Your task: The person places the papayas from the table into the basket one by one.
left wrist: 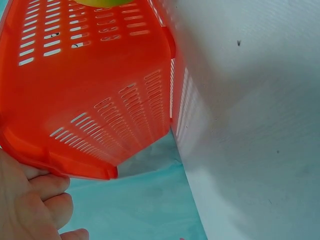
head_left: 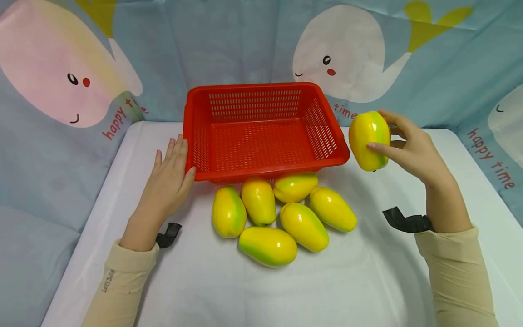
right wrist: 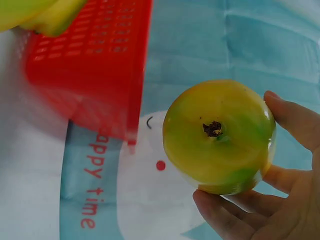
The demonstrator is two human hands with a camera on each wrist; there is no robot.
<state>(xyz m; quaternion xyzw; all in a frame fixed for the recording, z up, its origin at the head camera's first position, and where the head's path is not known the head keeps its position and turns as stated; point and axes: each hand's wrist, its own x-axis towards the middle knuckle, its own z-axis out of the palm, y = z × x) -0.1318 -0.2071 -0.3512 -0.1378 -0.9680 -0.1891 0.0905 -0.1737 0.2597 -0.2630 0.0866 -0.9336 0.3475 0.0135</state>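
My right hand (head_left: 414, 147) holds a yellow-green papaya (head_left: 369, 141) up beside the right rim of the red basket (head_left: 263, 171). Thumb and fingers grip its sides; in the right wrist view the dark stem end of this papaya (right wrist: 217, 137) faces the camera. My left hand (head_left: 167, 177) lies along the basket's left rim with straight fingers, the thumb near the front corner. Seen from the left wrist, its fingers (left wrist: 52, 192) touch the rim of the slotted basket (left wrist: 95, 95). Several more papayas, among them a front one (head_left: 267, 246), lie grouped before the basket.
A white cloth (head_left: 327, 290) covers the table. Behind and at the sides hangs a blue curtain (head_left: 241, 41) with printed whales and red lettering. Dark wrist mounts (head_left: 408, 221) stick out by both sleeves.
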